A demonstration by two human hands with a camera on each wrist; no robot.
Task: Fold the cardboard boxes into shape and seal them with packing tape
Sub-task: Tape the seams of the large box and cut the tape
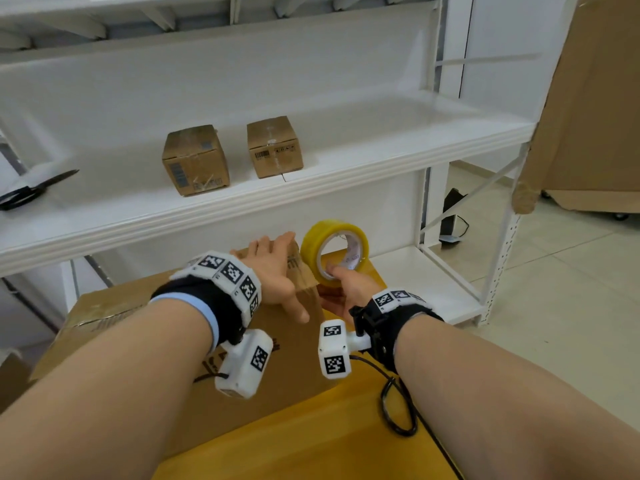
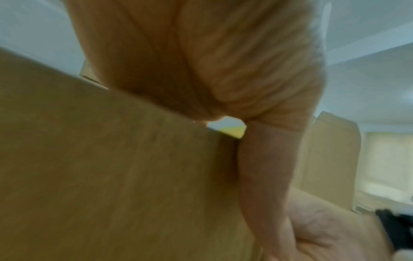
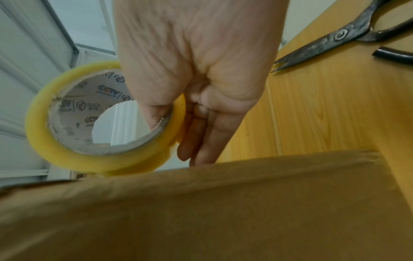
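A: We log two small sealed boxes [image 1: 195, 160] up on the shelf [image 1: 346, 147] — finished, by our reading. The big cardboard box [image 1: 277, 368] lies on the table [image 1: 311, 445]; the left hand [image 1: 277, 271] is spread flat on top, the right hand [image 1: 346, 289] pinches the tape roll [image 1: 334, 249] at its far corner.

B: Sealing seems just begun. Only the right wrist view shows scissors [image 3: 335, 37] on the table — the left wrist view is mostly palm and cardboard.
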